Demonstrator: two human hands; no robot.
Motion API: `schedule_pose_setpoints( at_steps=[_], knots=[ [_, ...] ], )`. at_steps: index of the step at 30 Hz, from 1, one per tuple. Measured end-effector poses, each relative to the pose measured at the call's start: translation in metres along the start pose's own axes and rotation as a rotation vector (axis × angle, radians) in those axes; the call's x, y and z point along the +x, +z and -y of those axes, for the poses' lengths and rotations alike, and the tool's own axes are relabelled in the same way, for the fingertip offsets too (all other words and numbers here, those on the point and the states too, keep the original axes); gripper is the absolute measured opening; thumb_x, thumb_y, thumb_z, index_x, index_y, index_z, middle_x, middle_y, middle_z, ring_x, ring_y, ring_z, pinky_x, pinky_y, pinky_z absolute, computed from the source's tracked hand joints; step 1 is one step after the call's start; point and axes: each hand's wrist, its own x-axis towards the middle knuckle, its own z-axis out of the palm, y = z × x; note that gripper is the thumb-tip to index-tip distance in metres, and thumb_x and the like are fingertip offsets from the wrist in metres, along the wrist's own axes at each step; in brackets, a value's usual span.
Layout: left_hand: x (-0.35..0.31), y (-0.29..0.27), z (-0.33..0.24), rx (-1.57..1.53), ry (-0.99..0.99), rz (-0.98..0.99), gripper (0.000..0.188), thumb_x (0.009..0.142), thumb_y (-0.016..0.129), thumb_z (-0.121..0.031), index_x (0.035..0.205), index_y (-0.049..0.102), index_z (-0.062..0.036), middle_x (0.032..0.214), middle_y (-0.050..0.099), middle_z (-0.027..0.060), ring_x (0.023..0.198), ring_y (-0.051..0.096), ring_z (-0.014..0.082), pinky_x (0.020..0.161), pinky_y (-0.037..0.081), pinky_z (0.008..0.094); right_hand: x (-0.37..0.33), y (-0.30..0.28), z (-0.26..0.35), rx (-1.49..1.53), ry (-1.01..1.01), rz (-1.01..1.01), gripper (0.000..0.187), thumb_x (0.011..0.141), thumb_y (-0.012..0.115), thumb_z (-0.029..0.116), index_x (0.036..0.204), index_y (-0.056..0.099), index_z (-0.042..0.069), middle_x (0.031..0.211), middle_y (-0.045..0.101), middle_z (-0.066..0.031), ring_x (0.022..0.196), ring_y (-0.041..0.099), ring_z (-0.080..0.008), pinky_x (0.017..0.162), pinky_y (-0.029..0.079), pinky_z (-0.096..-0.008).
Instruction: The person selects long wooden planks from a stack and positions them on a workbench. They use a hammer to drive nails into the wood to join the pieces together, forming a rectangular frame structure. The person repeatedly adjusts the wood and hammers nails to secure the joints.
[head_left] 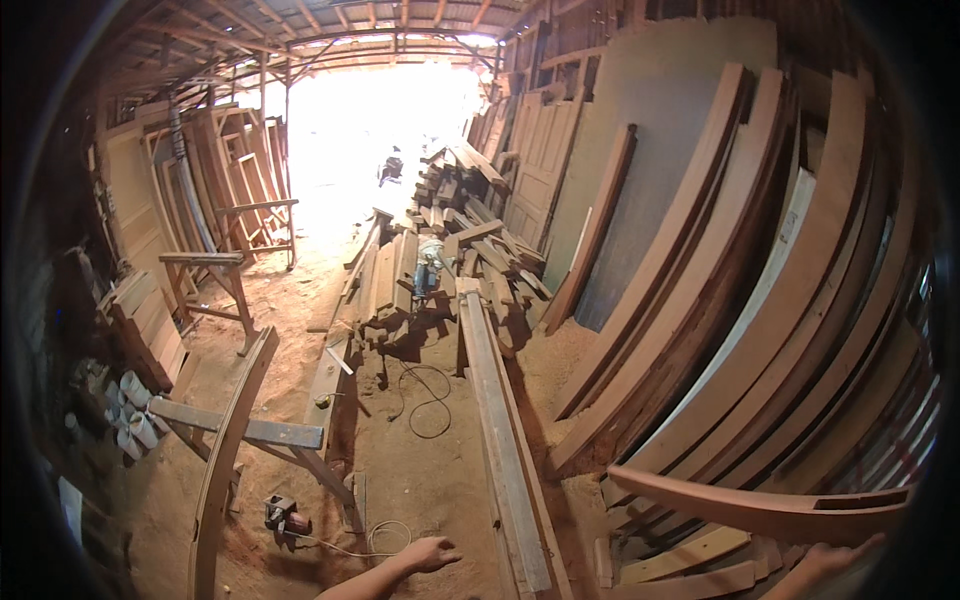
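Note:
At the lower right, my right hand [828, 562] is closed against the underside of a reddish wooden plank [730, 502], which has a dark slot cut near its right end. The plank tilts, its far end reaching left past the leaning boards. My left hand [430, 553] hangs over the sandy floor at the bottom middle, holding nothing, with its fingers loosely bent and apart. Close to its right runs a long narrow wooden bench [500, 440]. A small power tool [287, 516] with a pale cord lies on the floor left of that hand.
Many long boards [700, 260] lean along the right wall. A pile of offcuts [470, 220] with a blue power tool [424, 275] on it lies ahead. A long beam [232, 450] rests across a trestle [240, 424] at left. A dark cord [430, 400] loops on the floor.

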Motion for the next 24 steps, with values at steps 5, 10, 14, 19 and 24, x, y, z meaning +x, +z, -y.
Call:
schedule_pose_setpoints(
  at_steps=[5,10,14,19,24],
  knots=[
    [-0.005,-0.043,-0.092,-0.12,0.313,-0.309,0.054,0.094,0.067,-0.052,0.124,0.068,-0.0062,0.122,0.069,0.0197,0.116,0.064,0.0372,0.1,0.051,0.0436,-0.018,0.061,0.079,0.34,0.13,-0.11,0.076,0.097,0.051,0.061,0.15,0.045,0.009,0.151,0.045,-0.0232,0.136,0.05,-0.0407,0.113,0.043,-0.0568],
    [-0.073,-0.098,-0.123,-0.174,0.399,-0.568,0.045,0.094,0.072,-0.044,0.12,0.07,-0.0077,0.122,0.067,0.0175,0.118,0.062,0.037,0.1,0.051,0.0448,-0.081,0.119,0.169,0.714,0.354,-0.205,0.079,0.093,0.052,0.066,0.149,0.047,0.011,0.148,0.05,-0.0212,0.135,0.051,-0.0407,0.113,0.042,-0.059],
    [-0.137,-0.135,-0.093,-0.057,0.406,-0.899,0.039,0.091,0.078,-0.038,0.117,0.071,-0.0097,0.118,0.068,0.0155,0.116,0.063,0.0345,0.099,0.05,0.0446,-0.129,0.131,0.233,0.98,0.576,-0.2,0.081,0.09,0.053,0.07,0.147,0.049,0.013,0.146,0.053,-0.0195,0.134,0.051,-0.0406,0.113,0.041,-0.0608],
    [-0.233,-0.191,-0.079,0.033,0.415,-1.251,0.039,0.085,0.083,-0.029,0.116,0.07,-0.008,0.118,0.067,0.0157,0.114,0.062,0.034,0.1,0.048,0.0458,-0.178,0.118,0.242,1.513,0.954,0.209,0.068,0.091,0.06,0.066,0.127,0.059,0.009,0.115,0.064,-0.012,0.109,0.062,-0.0275,0.1,0.051,-0.0499],
    [-0.342,-0.224,-0.054,0.195,0.428,-1.557,0.041,0.086,0.082,-0.029,0.117,0.068,-0.0073,0.122,0.064,0.0161,0.115,0.06,0.0365,0.099,0.047,0.0471,-0.254,0.094,0.323,2.047,1.07,0.604,0.057,0.085,0.071,0.063,0.108,0.067,0.01,0.102,0.066,-0.0079,0.105,0.062,-0.0239,0.098,0.052,-0.0476]
  ],
)
